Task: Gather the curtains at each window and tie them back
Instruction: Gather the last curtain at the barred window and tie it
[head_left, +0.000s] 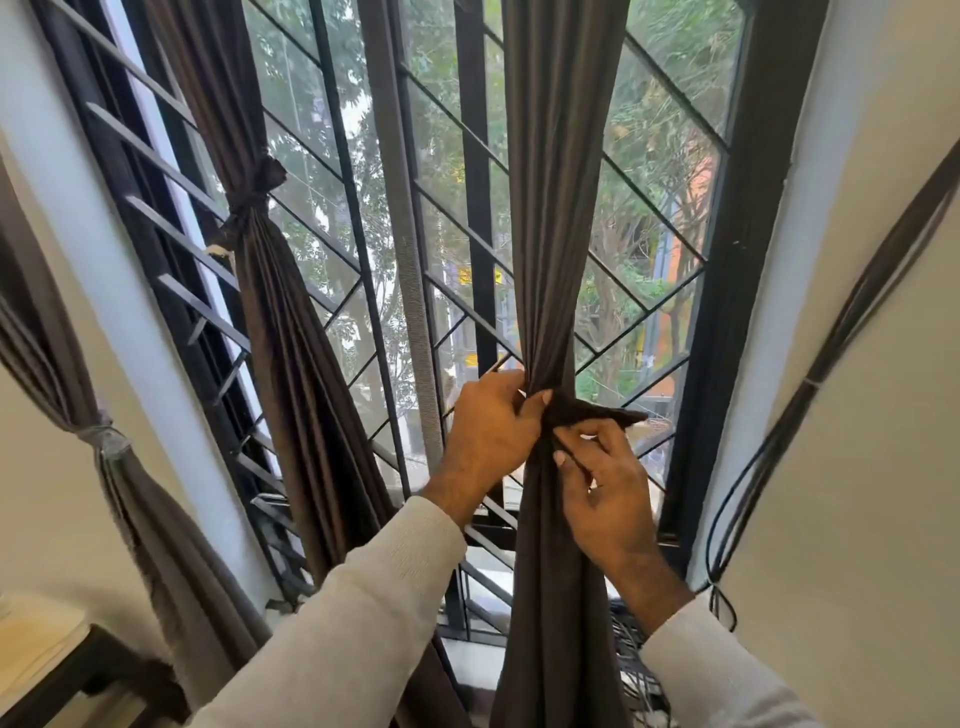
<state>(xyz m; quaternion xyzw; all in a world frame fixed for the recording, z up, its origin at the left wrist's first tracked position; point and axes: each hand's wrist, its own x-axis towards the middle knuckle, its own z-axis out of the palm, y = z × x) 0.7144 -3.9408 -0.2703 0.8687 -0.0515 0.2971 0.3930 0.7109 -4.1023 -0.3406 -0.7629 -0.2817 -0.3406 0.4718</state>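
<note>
two hands (488, 431) (605, 486) pinch the tie (597, 413) around the gathered curtain (558, 234), window grille (457, 306) behind.

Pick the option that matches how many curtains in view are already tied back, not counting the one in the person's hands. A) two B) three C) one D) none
A: the brown curtain left of the hands is cinched by a knotted tie, and the far-left curtain is bound by a grey tie; the curtain being gathered has no finished knot.
</note>
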